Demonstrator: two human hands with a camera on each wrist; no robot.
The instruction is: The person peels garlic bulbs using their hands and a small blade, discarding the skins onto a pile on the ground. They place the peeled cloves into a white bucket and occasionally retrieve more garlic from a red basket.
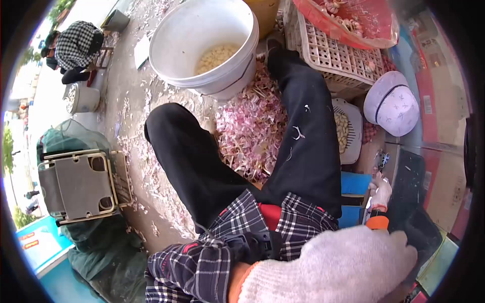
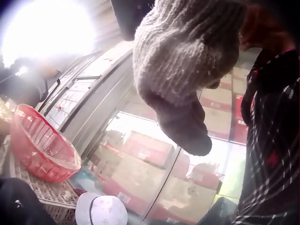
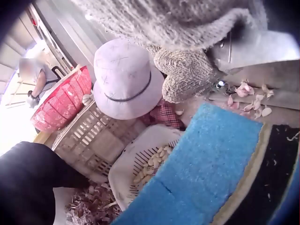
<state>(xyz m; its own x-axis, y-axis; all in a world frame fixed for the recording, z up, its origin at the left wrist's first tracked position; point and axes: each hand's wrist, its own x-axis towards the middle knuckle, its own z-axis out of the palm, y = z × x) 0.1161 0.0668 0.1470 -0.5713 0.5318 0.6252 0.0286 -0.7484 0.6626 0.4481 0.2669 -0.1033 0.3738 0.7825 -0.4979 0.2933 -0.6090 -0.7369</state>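
Observation:
My left hand (image 1: pixel 328 267), in a pale knitted glove with an orange cuff, reaches across my lap to the right in the head view. Seen from the left wrist, the left glove (image 2: pixel 187 61) hangs with loosely bent fingers and nothing between them. Lower at my right side is my right hand (image 1: pixel 380 191), also gloved, beside the blue cushion (image 1: pixel 353 183). In the right wrist view its fingers (image 3: pixel 187 75) are curled, and a flat, blade-like metal piece (image 3: pixel 262 49) sticks out from under the glove. My left hand and forearm hide much of the right arm.
A white bucket (image 1: pixel 202 65) with peeled garlic cloves stands ahead, beside a heap of pink garlic skins (image 1: pixel 252 126). A white basket (image 3: pixel 129 164) of cloves, a bucket hat (image 1: pixel 391 103) and a crate (image 1: pixel 328 50) bearing a red basket (image 1: pixel 374 33) line the right. A folding chair (image 1: pixel 76 184) stands left.

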